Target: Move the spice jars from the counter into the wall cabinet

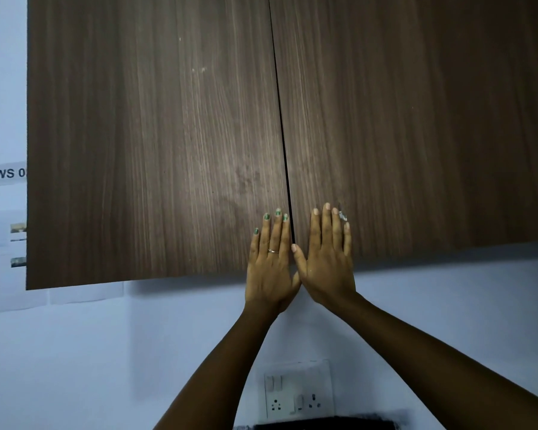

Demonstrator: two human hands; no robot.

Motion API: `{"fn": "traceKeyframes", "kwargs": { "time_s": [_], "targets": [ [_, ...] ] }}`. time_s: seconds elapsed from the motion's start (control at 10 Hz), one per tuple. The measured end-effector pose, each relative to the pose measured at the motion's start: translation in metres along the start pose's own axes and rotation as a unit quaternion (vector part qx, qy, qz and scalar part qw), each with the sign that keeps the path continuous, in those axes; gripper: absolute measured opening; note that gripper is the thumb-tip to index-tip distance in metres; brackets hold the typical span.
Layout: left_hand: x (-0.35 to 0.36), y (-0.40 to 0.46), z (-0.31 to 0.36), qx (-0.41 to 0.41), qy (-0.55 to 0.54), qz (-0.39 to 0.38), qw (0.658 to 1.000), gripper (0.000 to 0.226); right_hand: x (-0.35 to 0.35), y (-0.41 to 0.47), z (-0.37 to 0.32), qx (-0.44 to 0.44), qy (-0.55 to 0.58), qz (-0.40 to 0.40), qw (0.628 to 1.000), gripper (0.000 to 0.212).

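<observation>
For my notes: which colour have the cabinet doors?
Dark brown with vertical wood grain, on both cabinet doors, best seen in the head view.

Bare forearms without sleeves, left hand [269,268] with green-painted nails and a thin ring [273,251], right hand [326,265] nails unpainted

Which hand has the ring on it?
The left hand has it: a thin ring on one finger, and green nails too. The right hand has bare fingers and plain nails. Both lie flat on the cabinet doors.
</observation>
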State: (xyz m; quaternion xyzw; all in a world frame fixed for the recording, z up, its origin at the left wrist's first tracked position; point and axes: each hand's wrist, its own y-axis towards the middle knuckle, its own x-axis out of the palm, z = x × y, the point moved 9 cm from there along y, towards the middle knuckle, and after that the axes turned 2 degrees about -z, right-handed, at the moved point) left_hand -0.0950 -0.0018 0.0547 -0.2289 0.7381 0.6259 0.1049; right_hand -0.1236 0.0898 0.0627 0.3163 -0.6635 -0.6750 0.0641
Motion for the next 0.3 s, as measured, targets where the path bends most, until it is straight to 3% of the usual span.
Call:
{"fn": "traceKeyframes", "kwargs": {
  "time_s": [0.2, 0.3],
  "targets": [
    [-0.017, -0.013, 0.005, 0.002, -0.015, 0.032, 0.999, 0.073, -0.017, -0.002, 0.005, -0.071, 0.004, -0.037, 0.997, 0.070],
    [-0.037, -0.012, 0.003, -0.002, -0.016, 0.074, 0.997, 0.072, -0.049, 0.000, 0.005, -0.115, -0.018, 0.016, 0.993, 0.073]
  ]
}}
